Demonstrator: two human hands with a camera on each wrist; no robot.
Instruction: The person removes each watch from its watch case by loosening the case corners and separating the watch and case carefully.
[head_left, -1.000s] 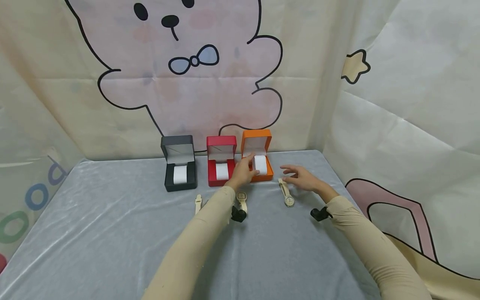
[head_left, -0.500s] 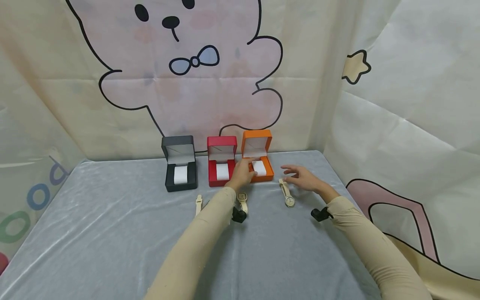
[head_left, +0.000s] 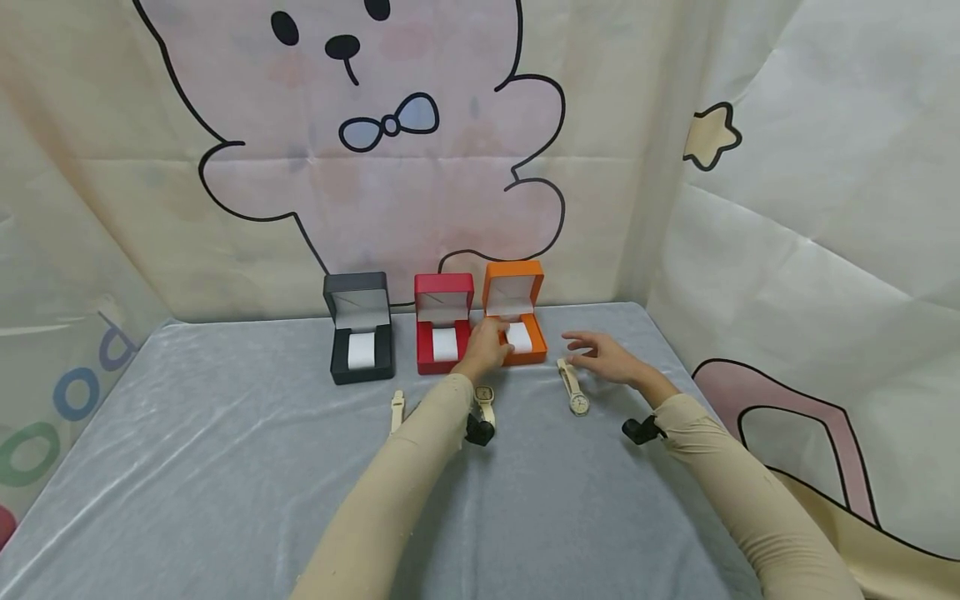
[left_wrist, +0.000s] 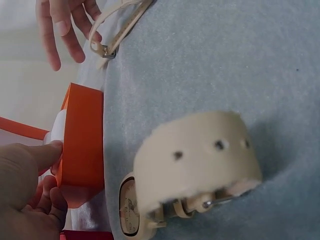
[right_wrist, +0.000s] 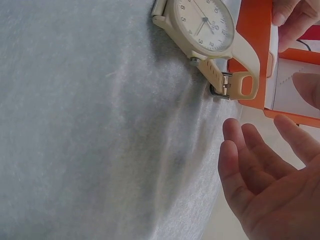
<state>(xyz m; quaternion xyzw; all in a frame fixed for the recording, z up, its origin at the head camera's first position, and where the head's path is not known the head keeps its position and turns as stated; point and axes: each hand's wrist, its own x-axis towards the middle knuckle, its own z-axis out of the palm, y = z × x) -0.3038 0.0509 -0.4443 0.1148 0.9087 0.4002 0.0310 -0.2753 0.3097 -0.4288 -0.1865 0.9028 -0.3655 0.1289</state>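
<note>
At the back right of the table stands an open orange watch box [head_left: 528, 359] with a white cushion [head_left: 519, 337] inside. My left hand [head_left: 486, 346] grips the box's left side, its thumb [left_wrist: 51, 150] on the rim by the cushion and its other fingers curled low against the wall. To the right of the box, my right hand [head_left: 603, 357] hovers with fingers loosely bent, holding nothing. A cream round-dial wristwatch [head_left: 577, 402] lies beneath its fingertips, its strap buckled into a loop. Another cream watch [head_left: 484, 394], with a squarish dial, lies near my left wrist.
An open red watch box [head_left: 433, 367] and an open black one [head_left: 362, 377] stand left of the orange box, each with a white cushion. A third cream watch [head_left: 397, 406] is partly hidden behind my left sleeve. A printed curtain [head_left: 450, 208] backs the grey cloth-covered table [head_left: 225, 433].
The white cushion in the orange box stood higher a second ago and now sits lower inside it. My left fingers have shifted slightly; my right hand has barely moved.
</note>
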